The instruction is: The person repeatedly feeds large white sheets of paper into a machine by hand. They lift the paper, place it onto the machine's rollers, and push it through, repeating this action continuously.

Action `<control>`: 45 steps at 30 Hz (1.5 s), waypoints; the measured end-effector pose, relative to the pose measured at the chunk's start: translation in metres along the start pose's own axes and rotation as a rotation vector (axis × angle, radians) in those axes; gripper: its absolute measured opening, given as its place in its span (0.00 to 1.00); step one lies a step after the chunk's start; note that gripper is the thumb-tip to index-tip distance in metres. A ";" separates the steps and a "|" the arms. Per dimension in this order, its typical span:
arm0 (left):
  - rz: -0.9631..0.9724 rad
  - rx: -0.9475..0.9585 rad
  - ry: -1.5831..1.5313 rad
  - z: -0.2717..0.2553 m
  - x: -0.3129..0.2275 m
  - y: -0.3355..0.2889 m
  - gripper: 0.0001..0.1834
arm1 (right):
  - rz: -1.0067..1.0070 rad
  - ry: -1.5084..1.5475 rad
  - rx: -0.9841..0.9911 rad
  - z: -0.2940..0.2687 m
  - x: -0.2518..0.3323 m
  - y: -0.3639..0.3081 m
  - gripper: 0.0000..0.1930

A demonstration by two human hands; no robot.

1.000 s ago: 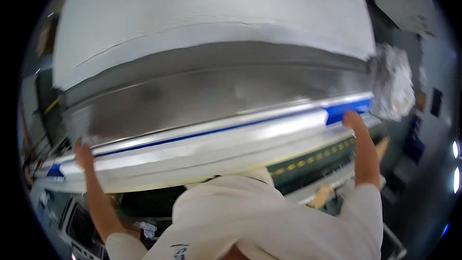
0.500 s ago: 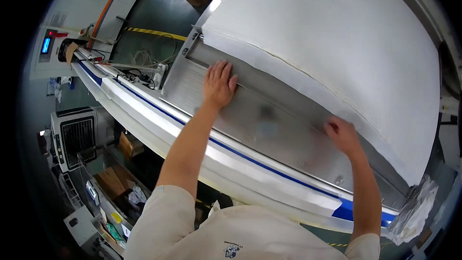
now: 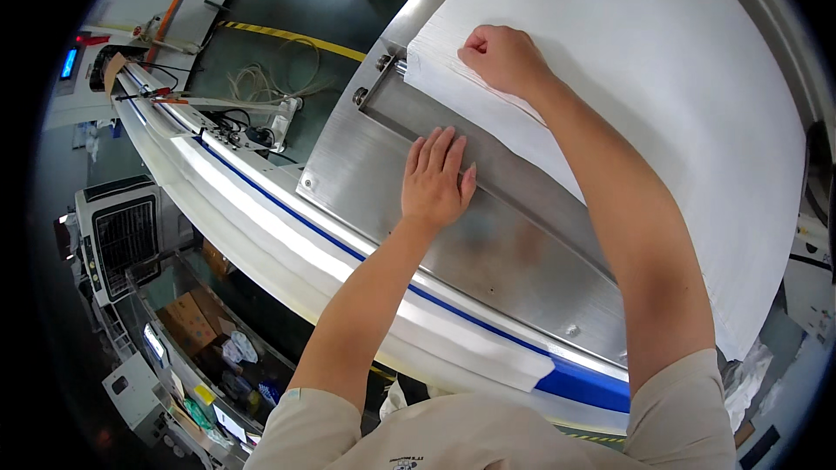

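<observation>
My left hand (image 3: 435, 178) lies flat on the grey metal plate (image 3: 470, 252), its fingers slightly spread and nothing in it. Farther off, my right hand (image 3: 507, 59) is closed like a fist over the near left part of a wide stack of white sheets (image 3: 644, 78). What its curled fingers hold, if anything, is hidden. The stack's near edge looks layered and wavy, and it overhangs a recessed channel (image 3: 488, 144) in the metal. My right forearm crosses over the sheets and hides part of that edge.
A long white rail with a blue stripe (image 3: 409, 287) runs along the plate's near side. Coiled cable (image 3: 252, 83) and yellow-black tape (image 3: 292, 35) are on the floor at left. A box-shaped unit with a dark grille (image 3: 126, 239) stands lower left, near a cardboard box (image 3: 187, 322).
My right hand has moved from the right part of the metal plate to the far left, onto the white sheets. My left hand stays flat on the plate. The whole view has shifted.
</observation>
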State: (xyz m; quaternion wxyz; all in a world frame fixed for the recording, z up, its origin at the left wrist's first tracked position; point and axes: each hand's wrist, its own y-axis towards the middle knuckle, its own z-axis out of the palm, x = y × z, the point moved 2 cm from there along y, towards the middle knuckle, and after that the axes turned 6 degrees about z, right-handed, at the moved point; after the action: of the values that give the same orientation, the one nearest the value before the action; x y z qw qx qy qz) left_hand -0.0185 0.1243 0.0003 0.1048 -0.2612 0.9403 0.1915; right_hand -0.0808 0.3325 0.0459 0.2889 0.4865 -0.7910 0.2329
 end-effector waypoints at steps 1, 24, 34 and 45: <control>0.000 0.001 -0.007 0.001 0.000 0.000 0.22 | 0.009 -0.013 -0.004 0.001 -0.002 0.004 0.11; 0.176 -0.209 0.185 -0.009 0.069 0.095 0.25 | -0.040 -0.152 -0.250 0.005 -0.011 0.003 0.07; 0.162 -0.247 0.165 -0.009 0.066 0.089 0.21 | 0.000 -0.162 -0.223 0.004 -0.016 0.001 0.08; 0.171 -0.230 0.192 -0.017 0.065 0.098 0.18 | 0.019 -0.145 -0.204 0.001 -0.011 0.000 0.09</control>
State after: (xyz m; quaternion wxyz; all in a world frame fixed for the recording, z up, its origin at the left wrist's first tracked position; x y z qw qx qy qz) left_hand -0.1265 0.1656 0.0261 -0.0329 -0.2078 0.9366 0.2804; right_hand -0.0774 0.3390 0.0371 0.2767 0.4628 -0.8339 0.1180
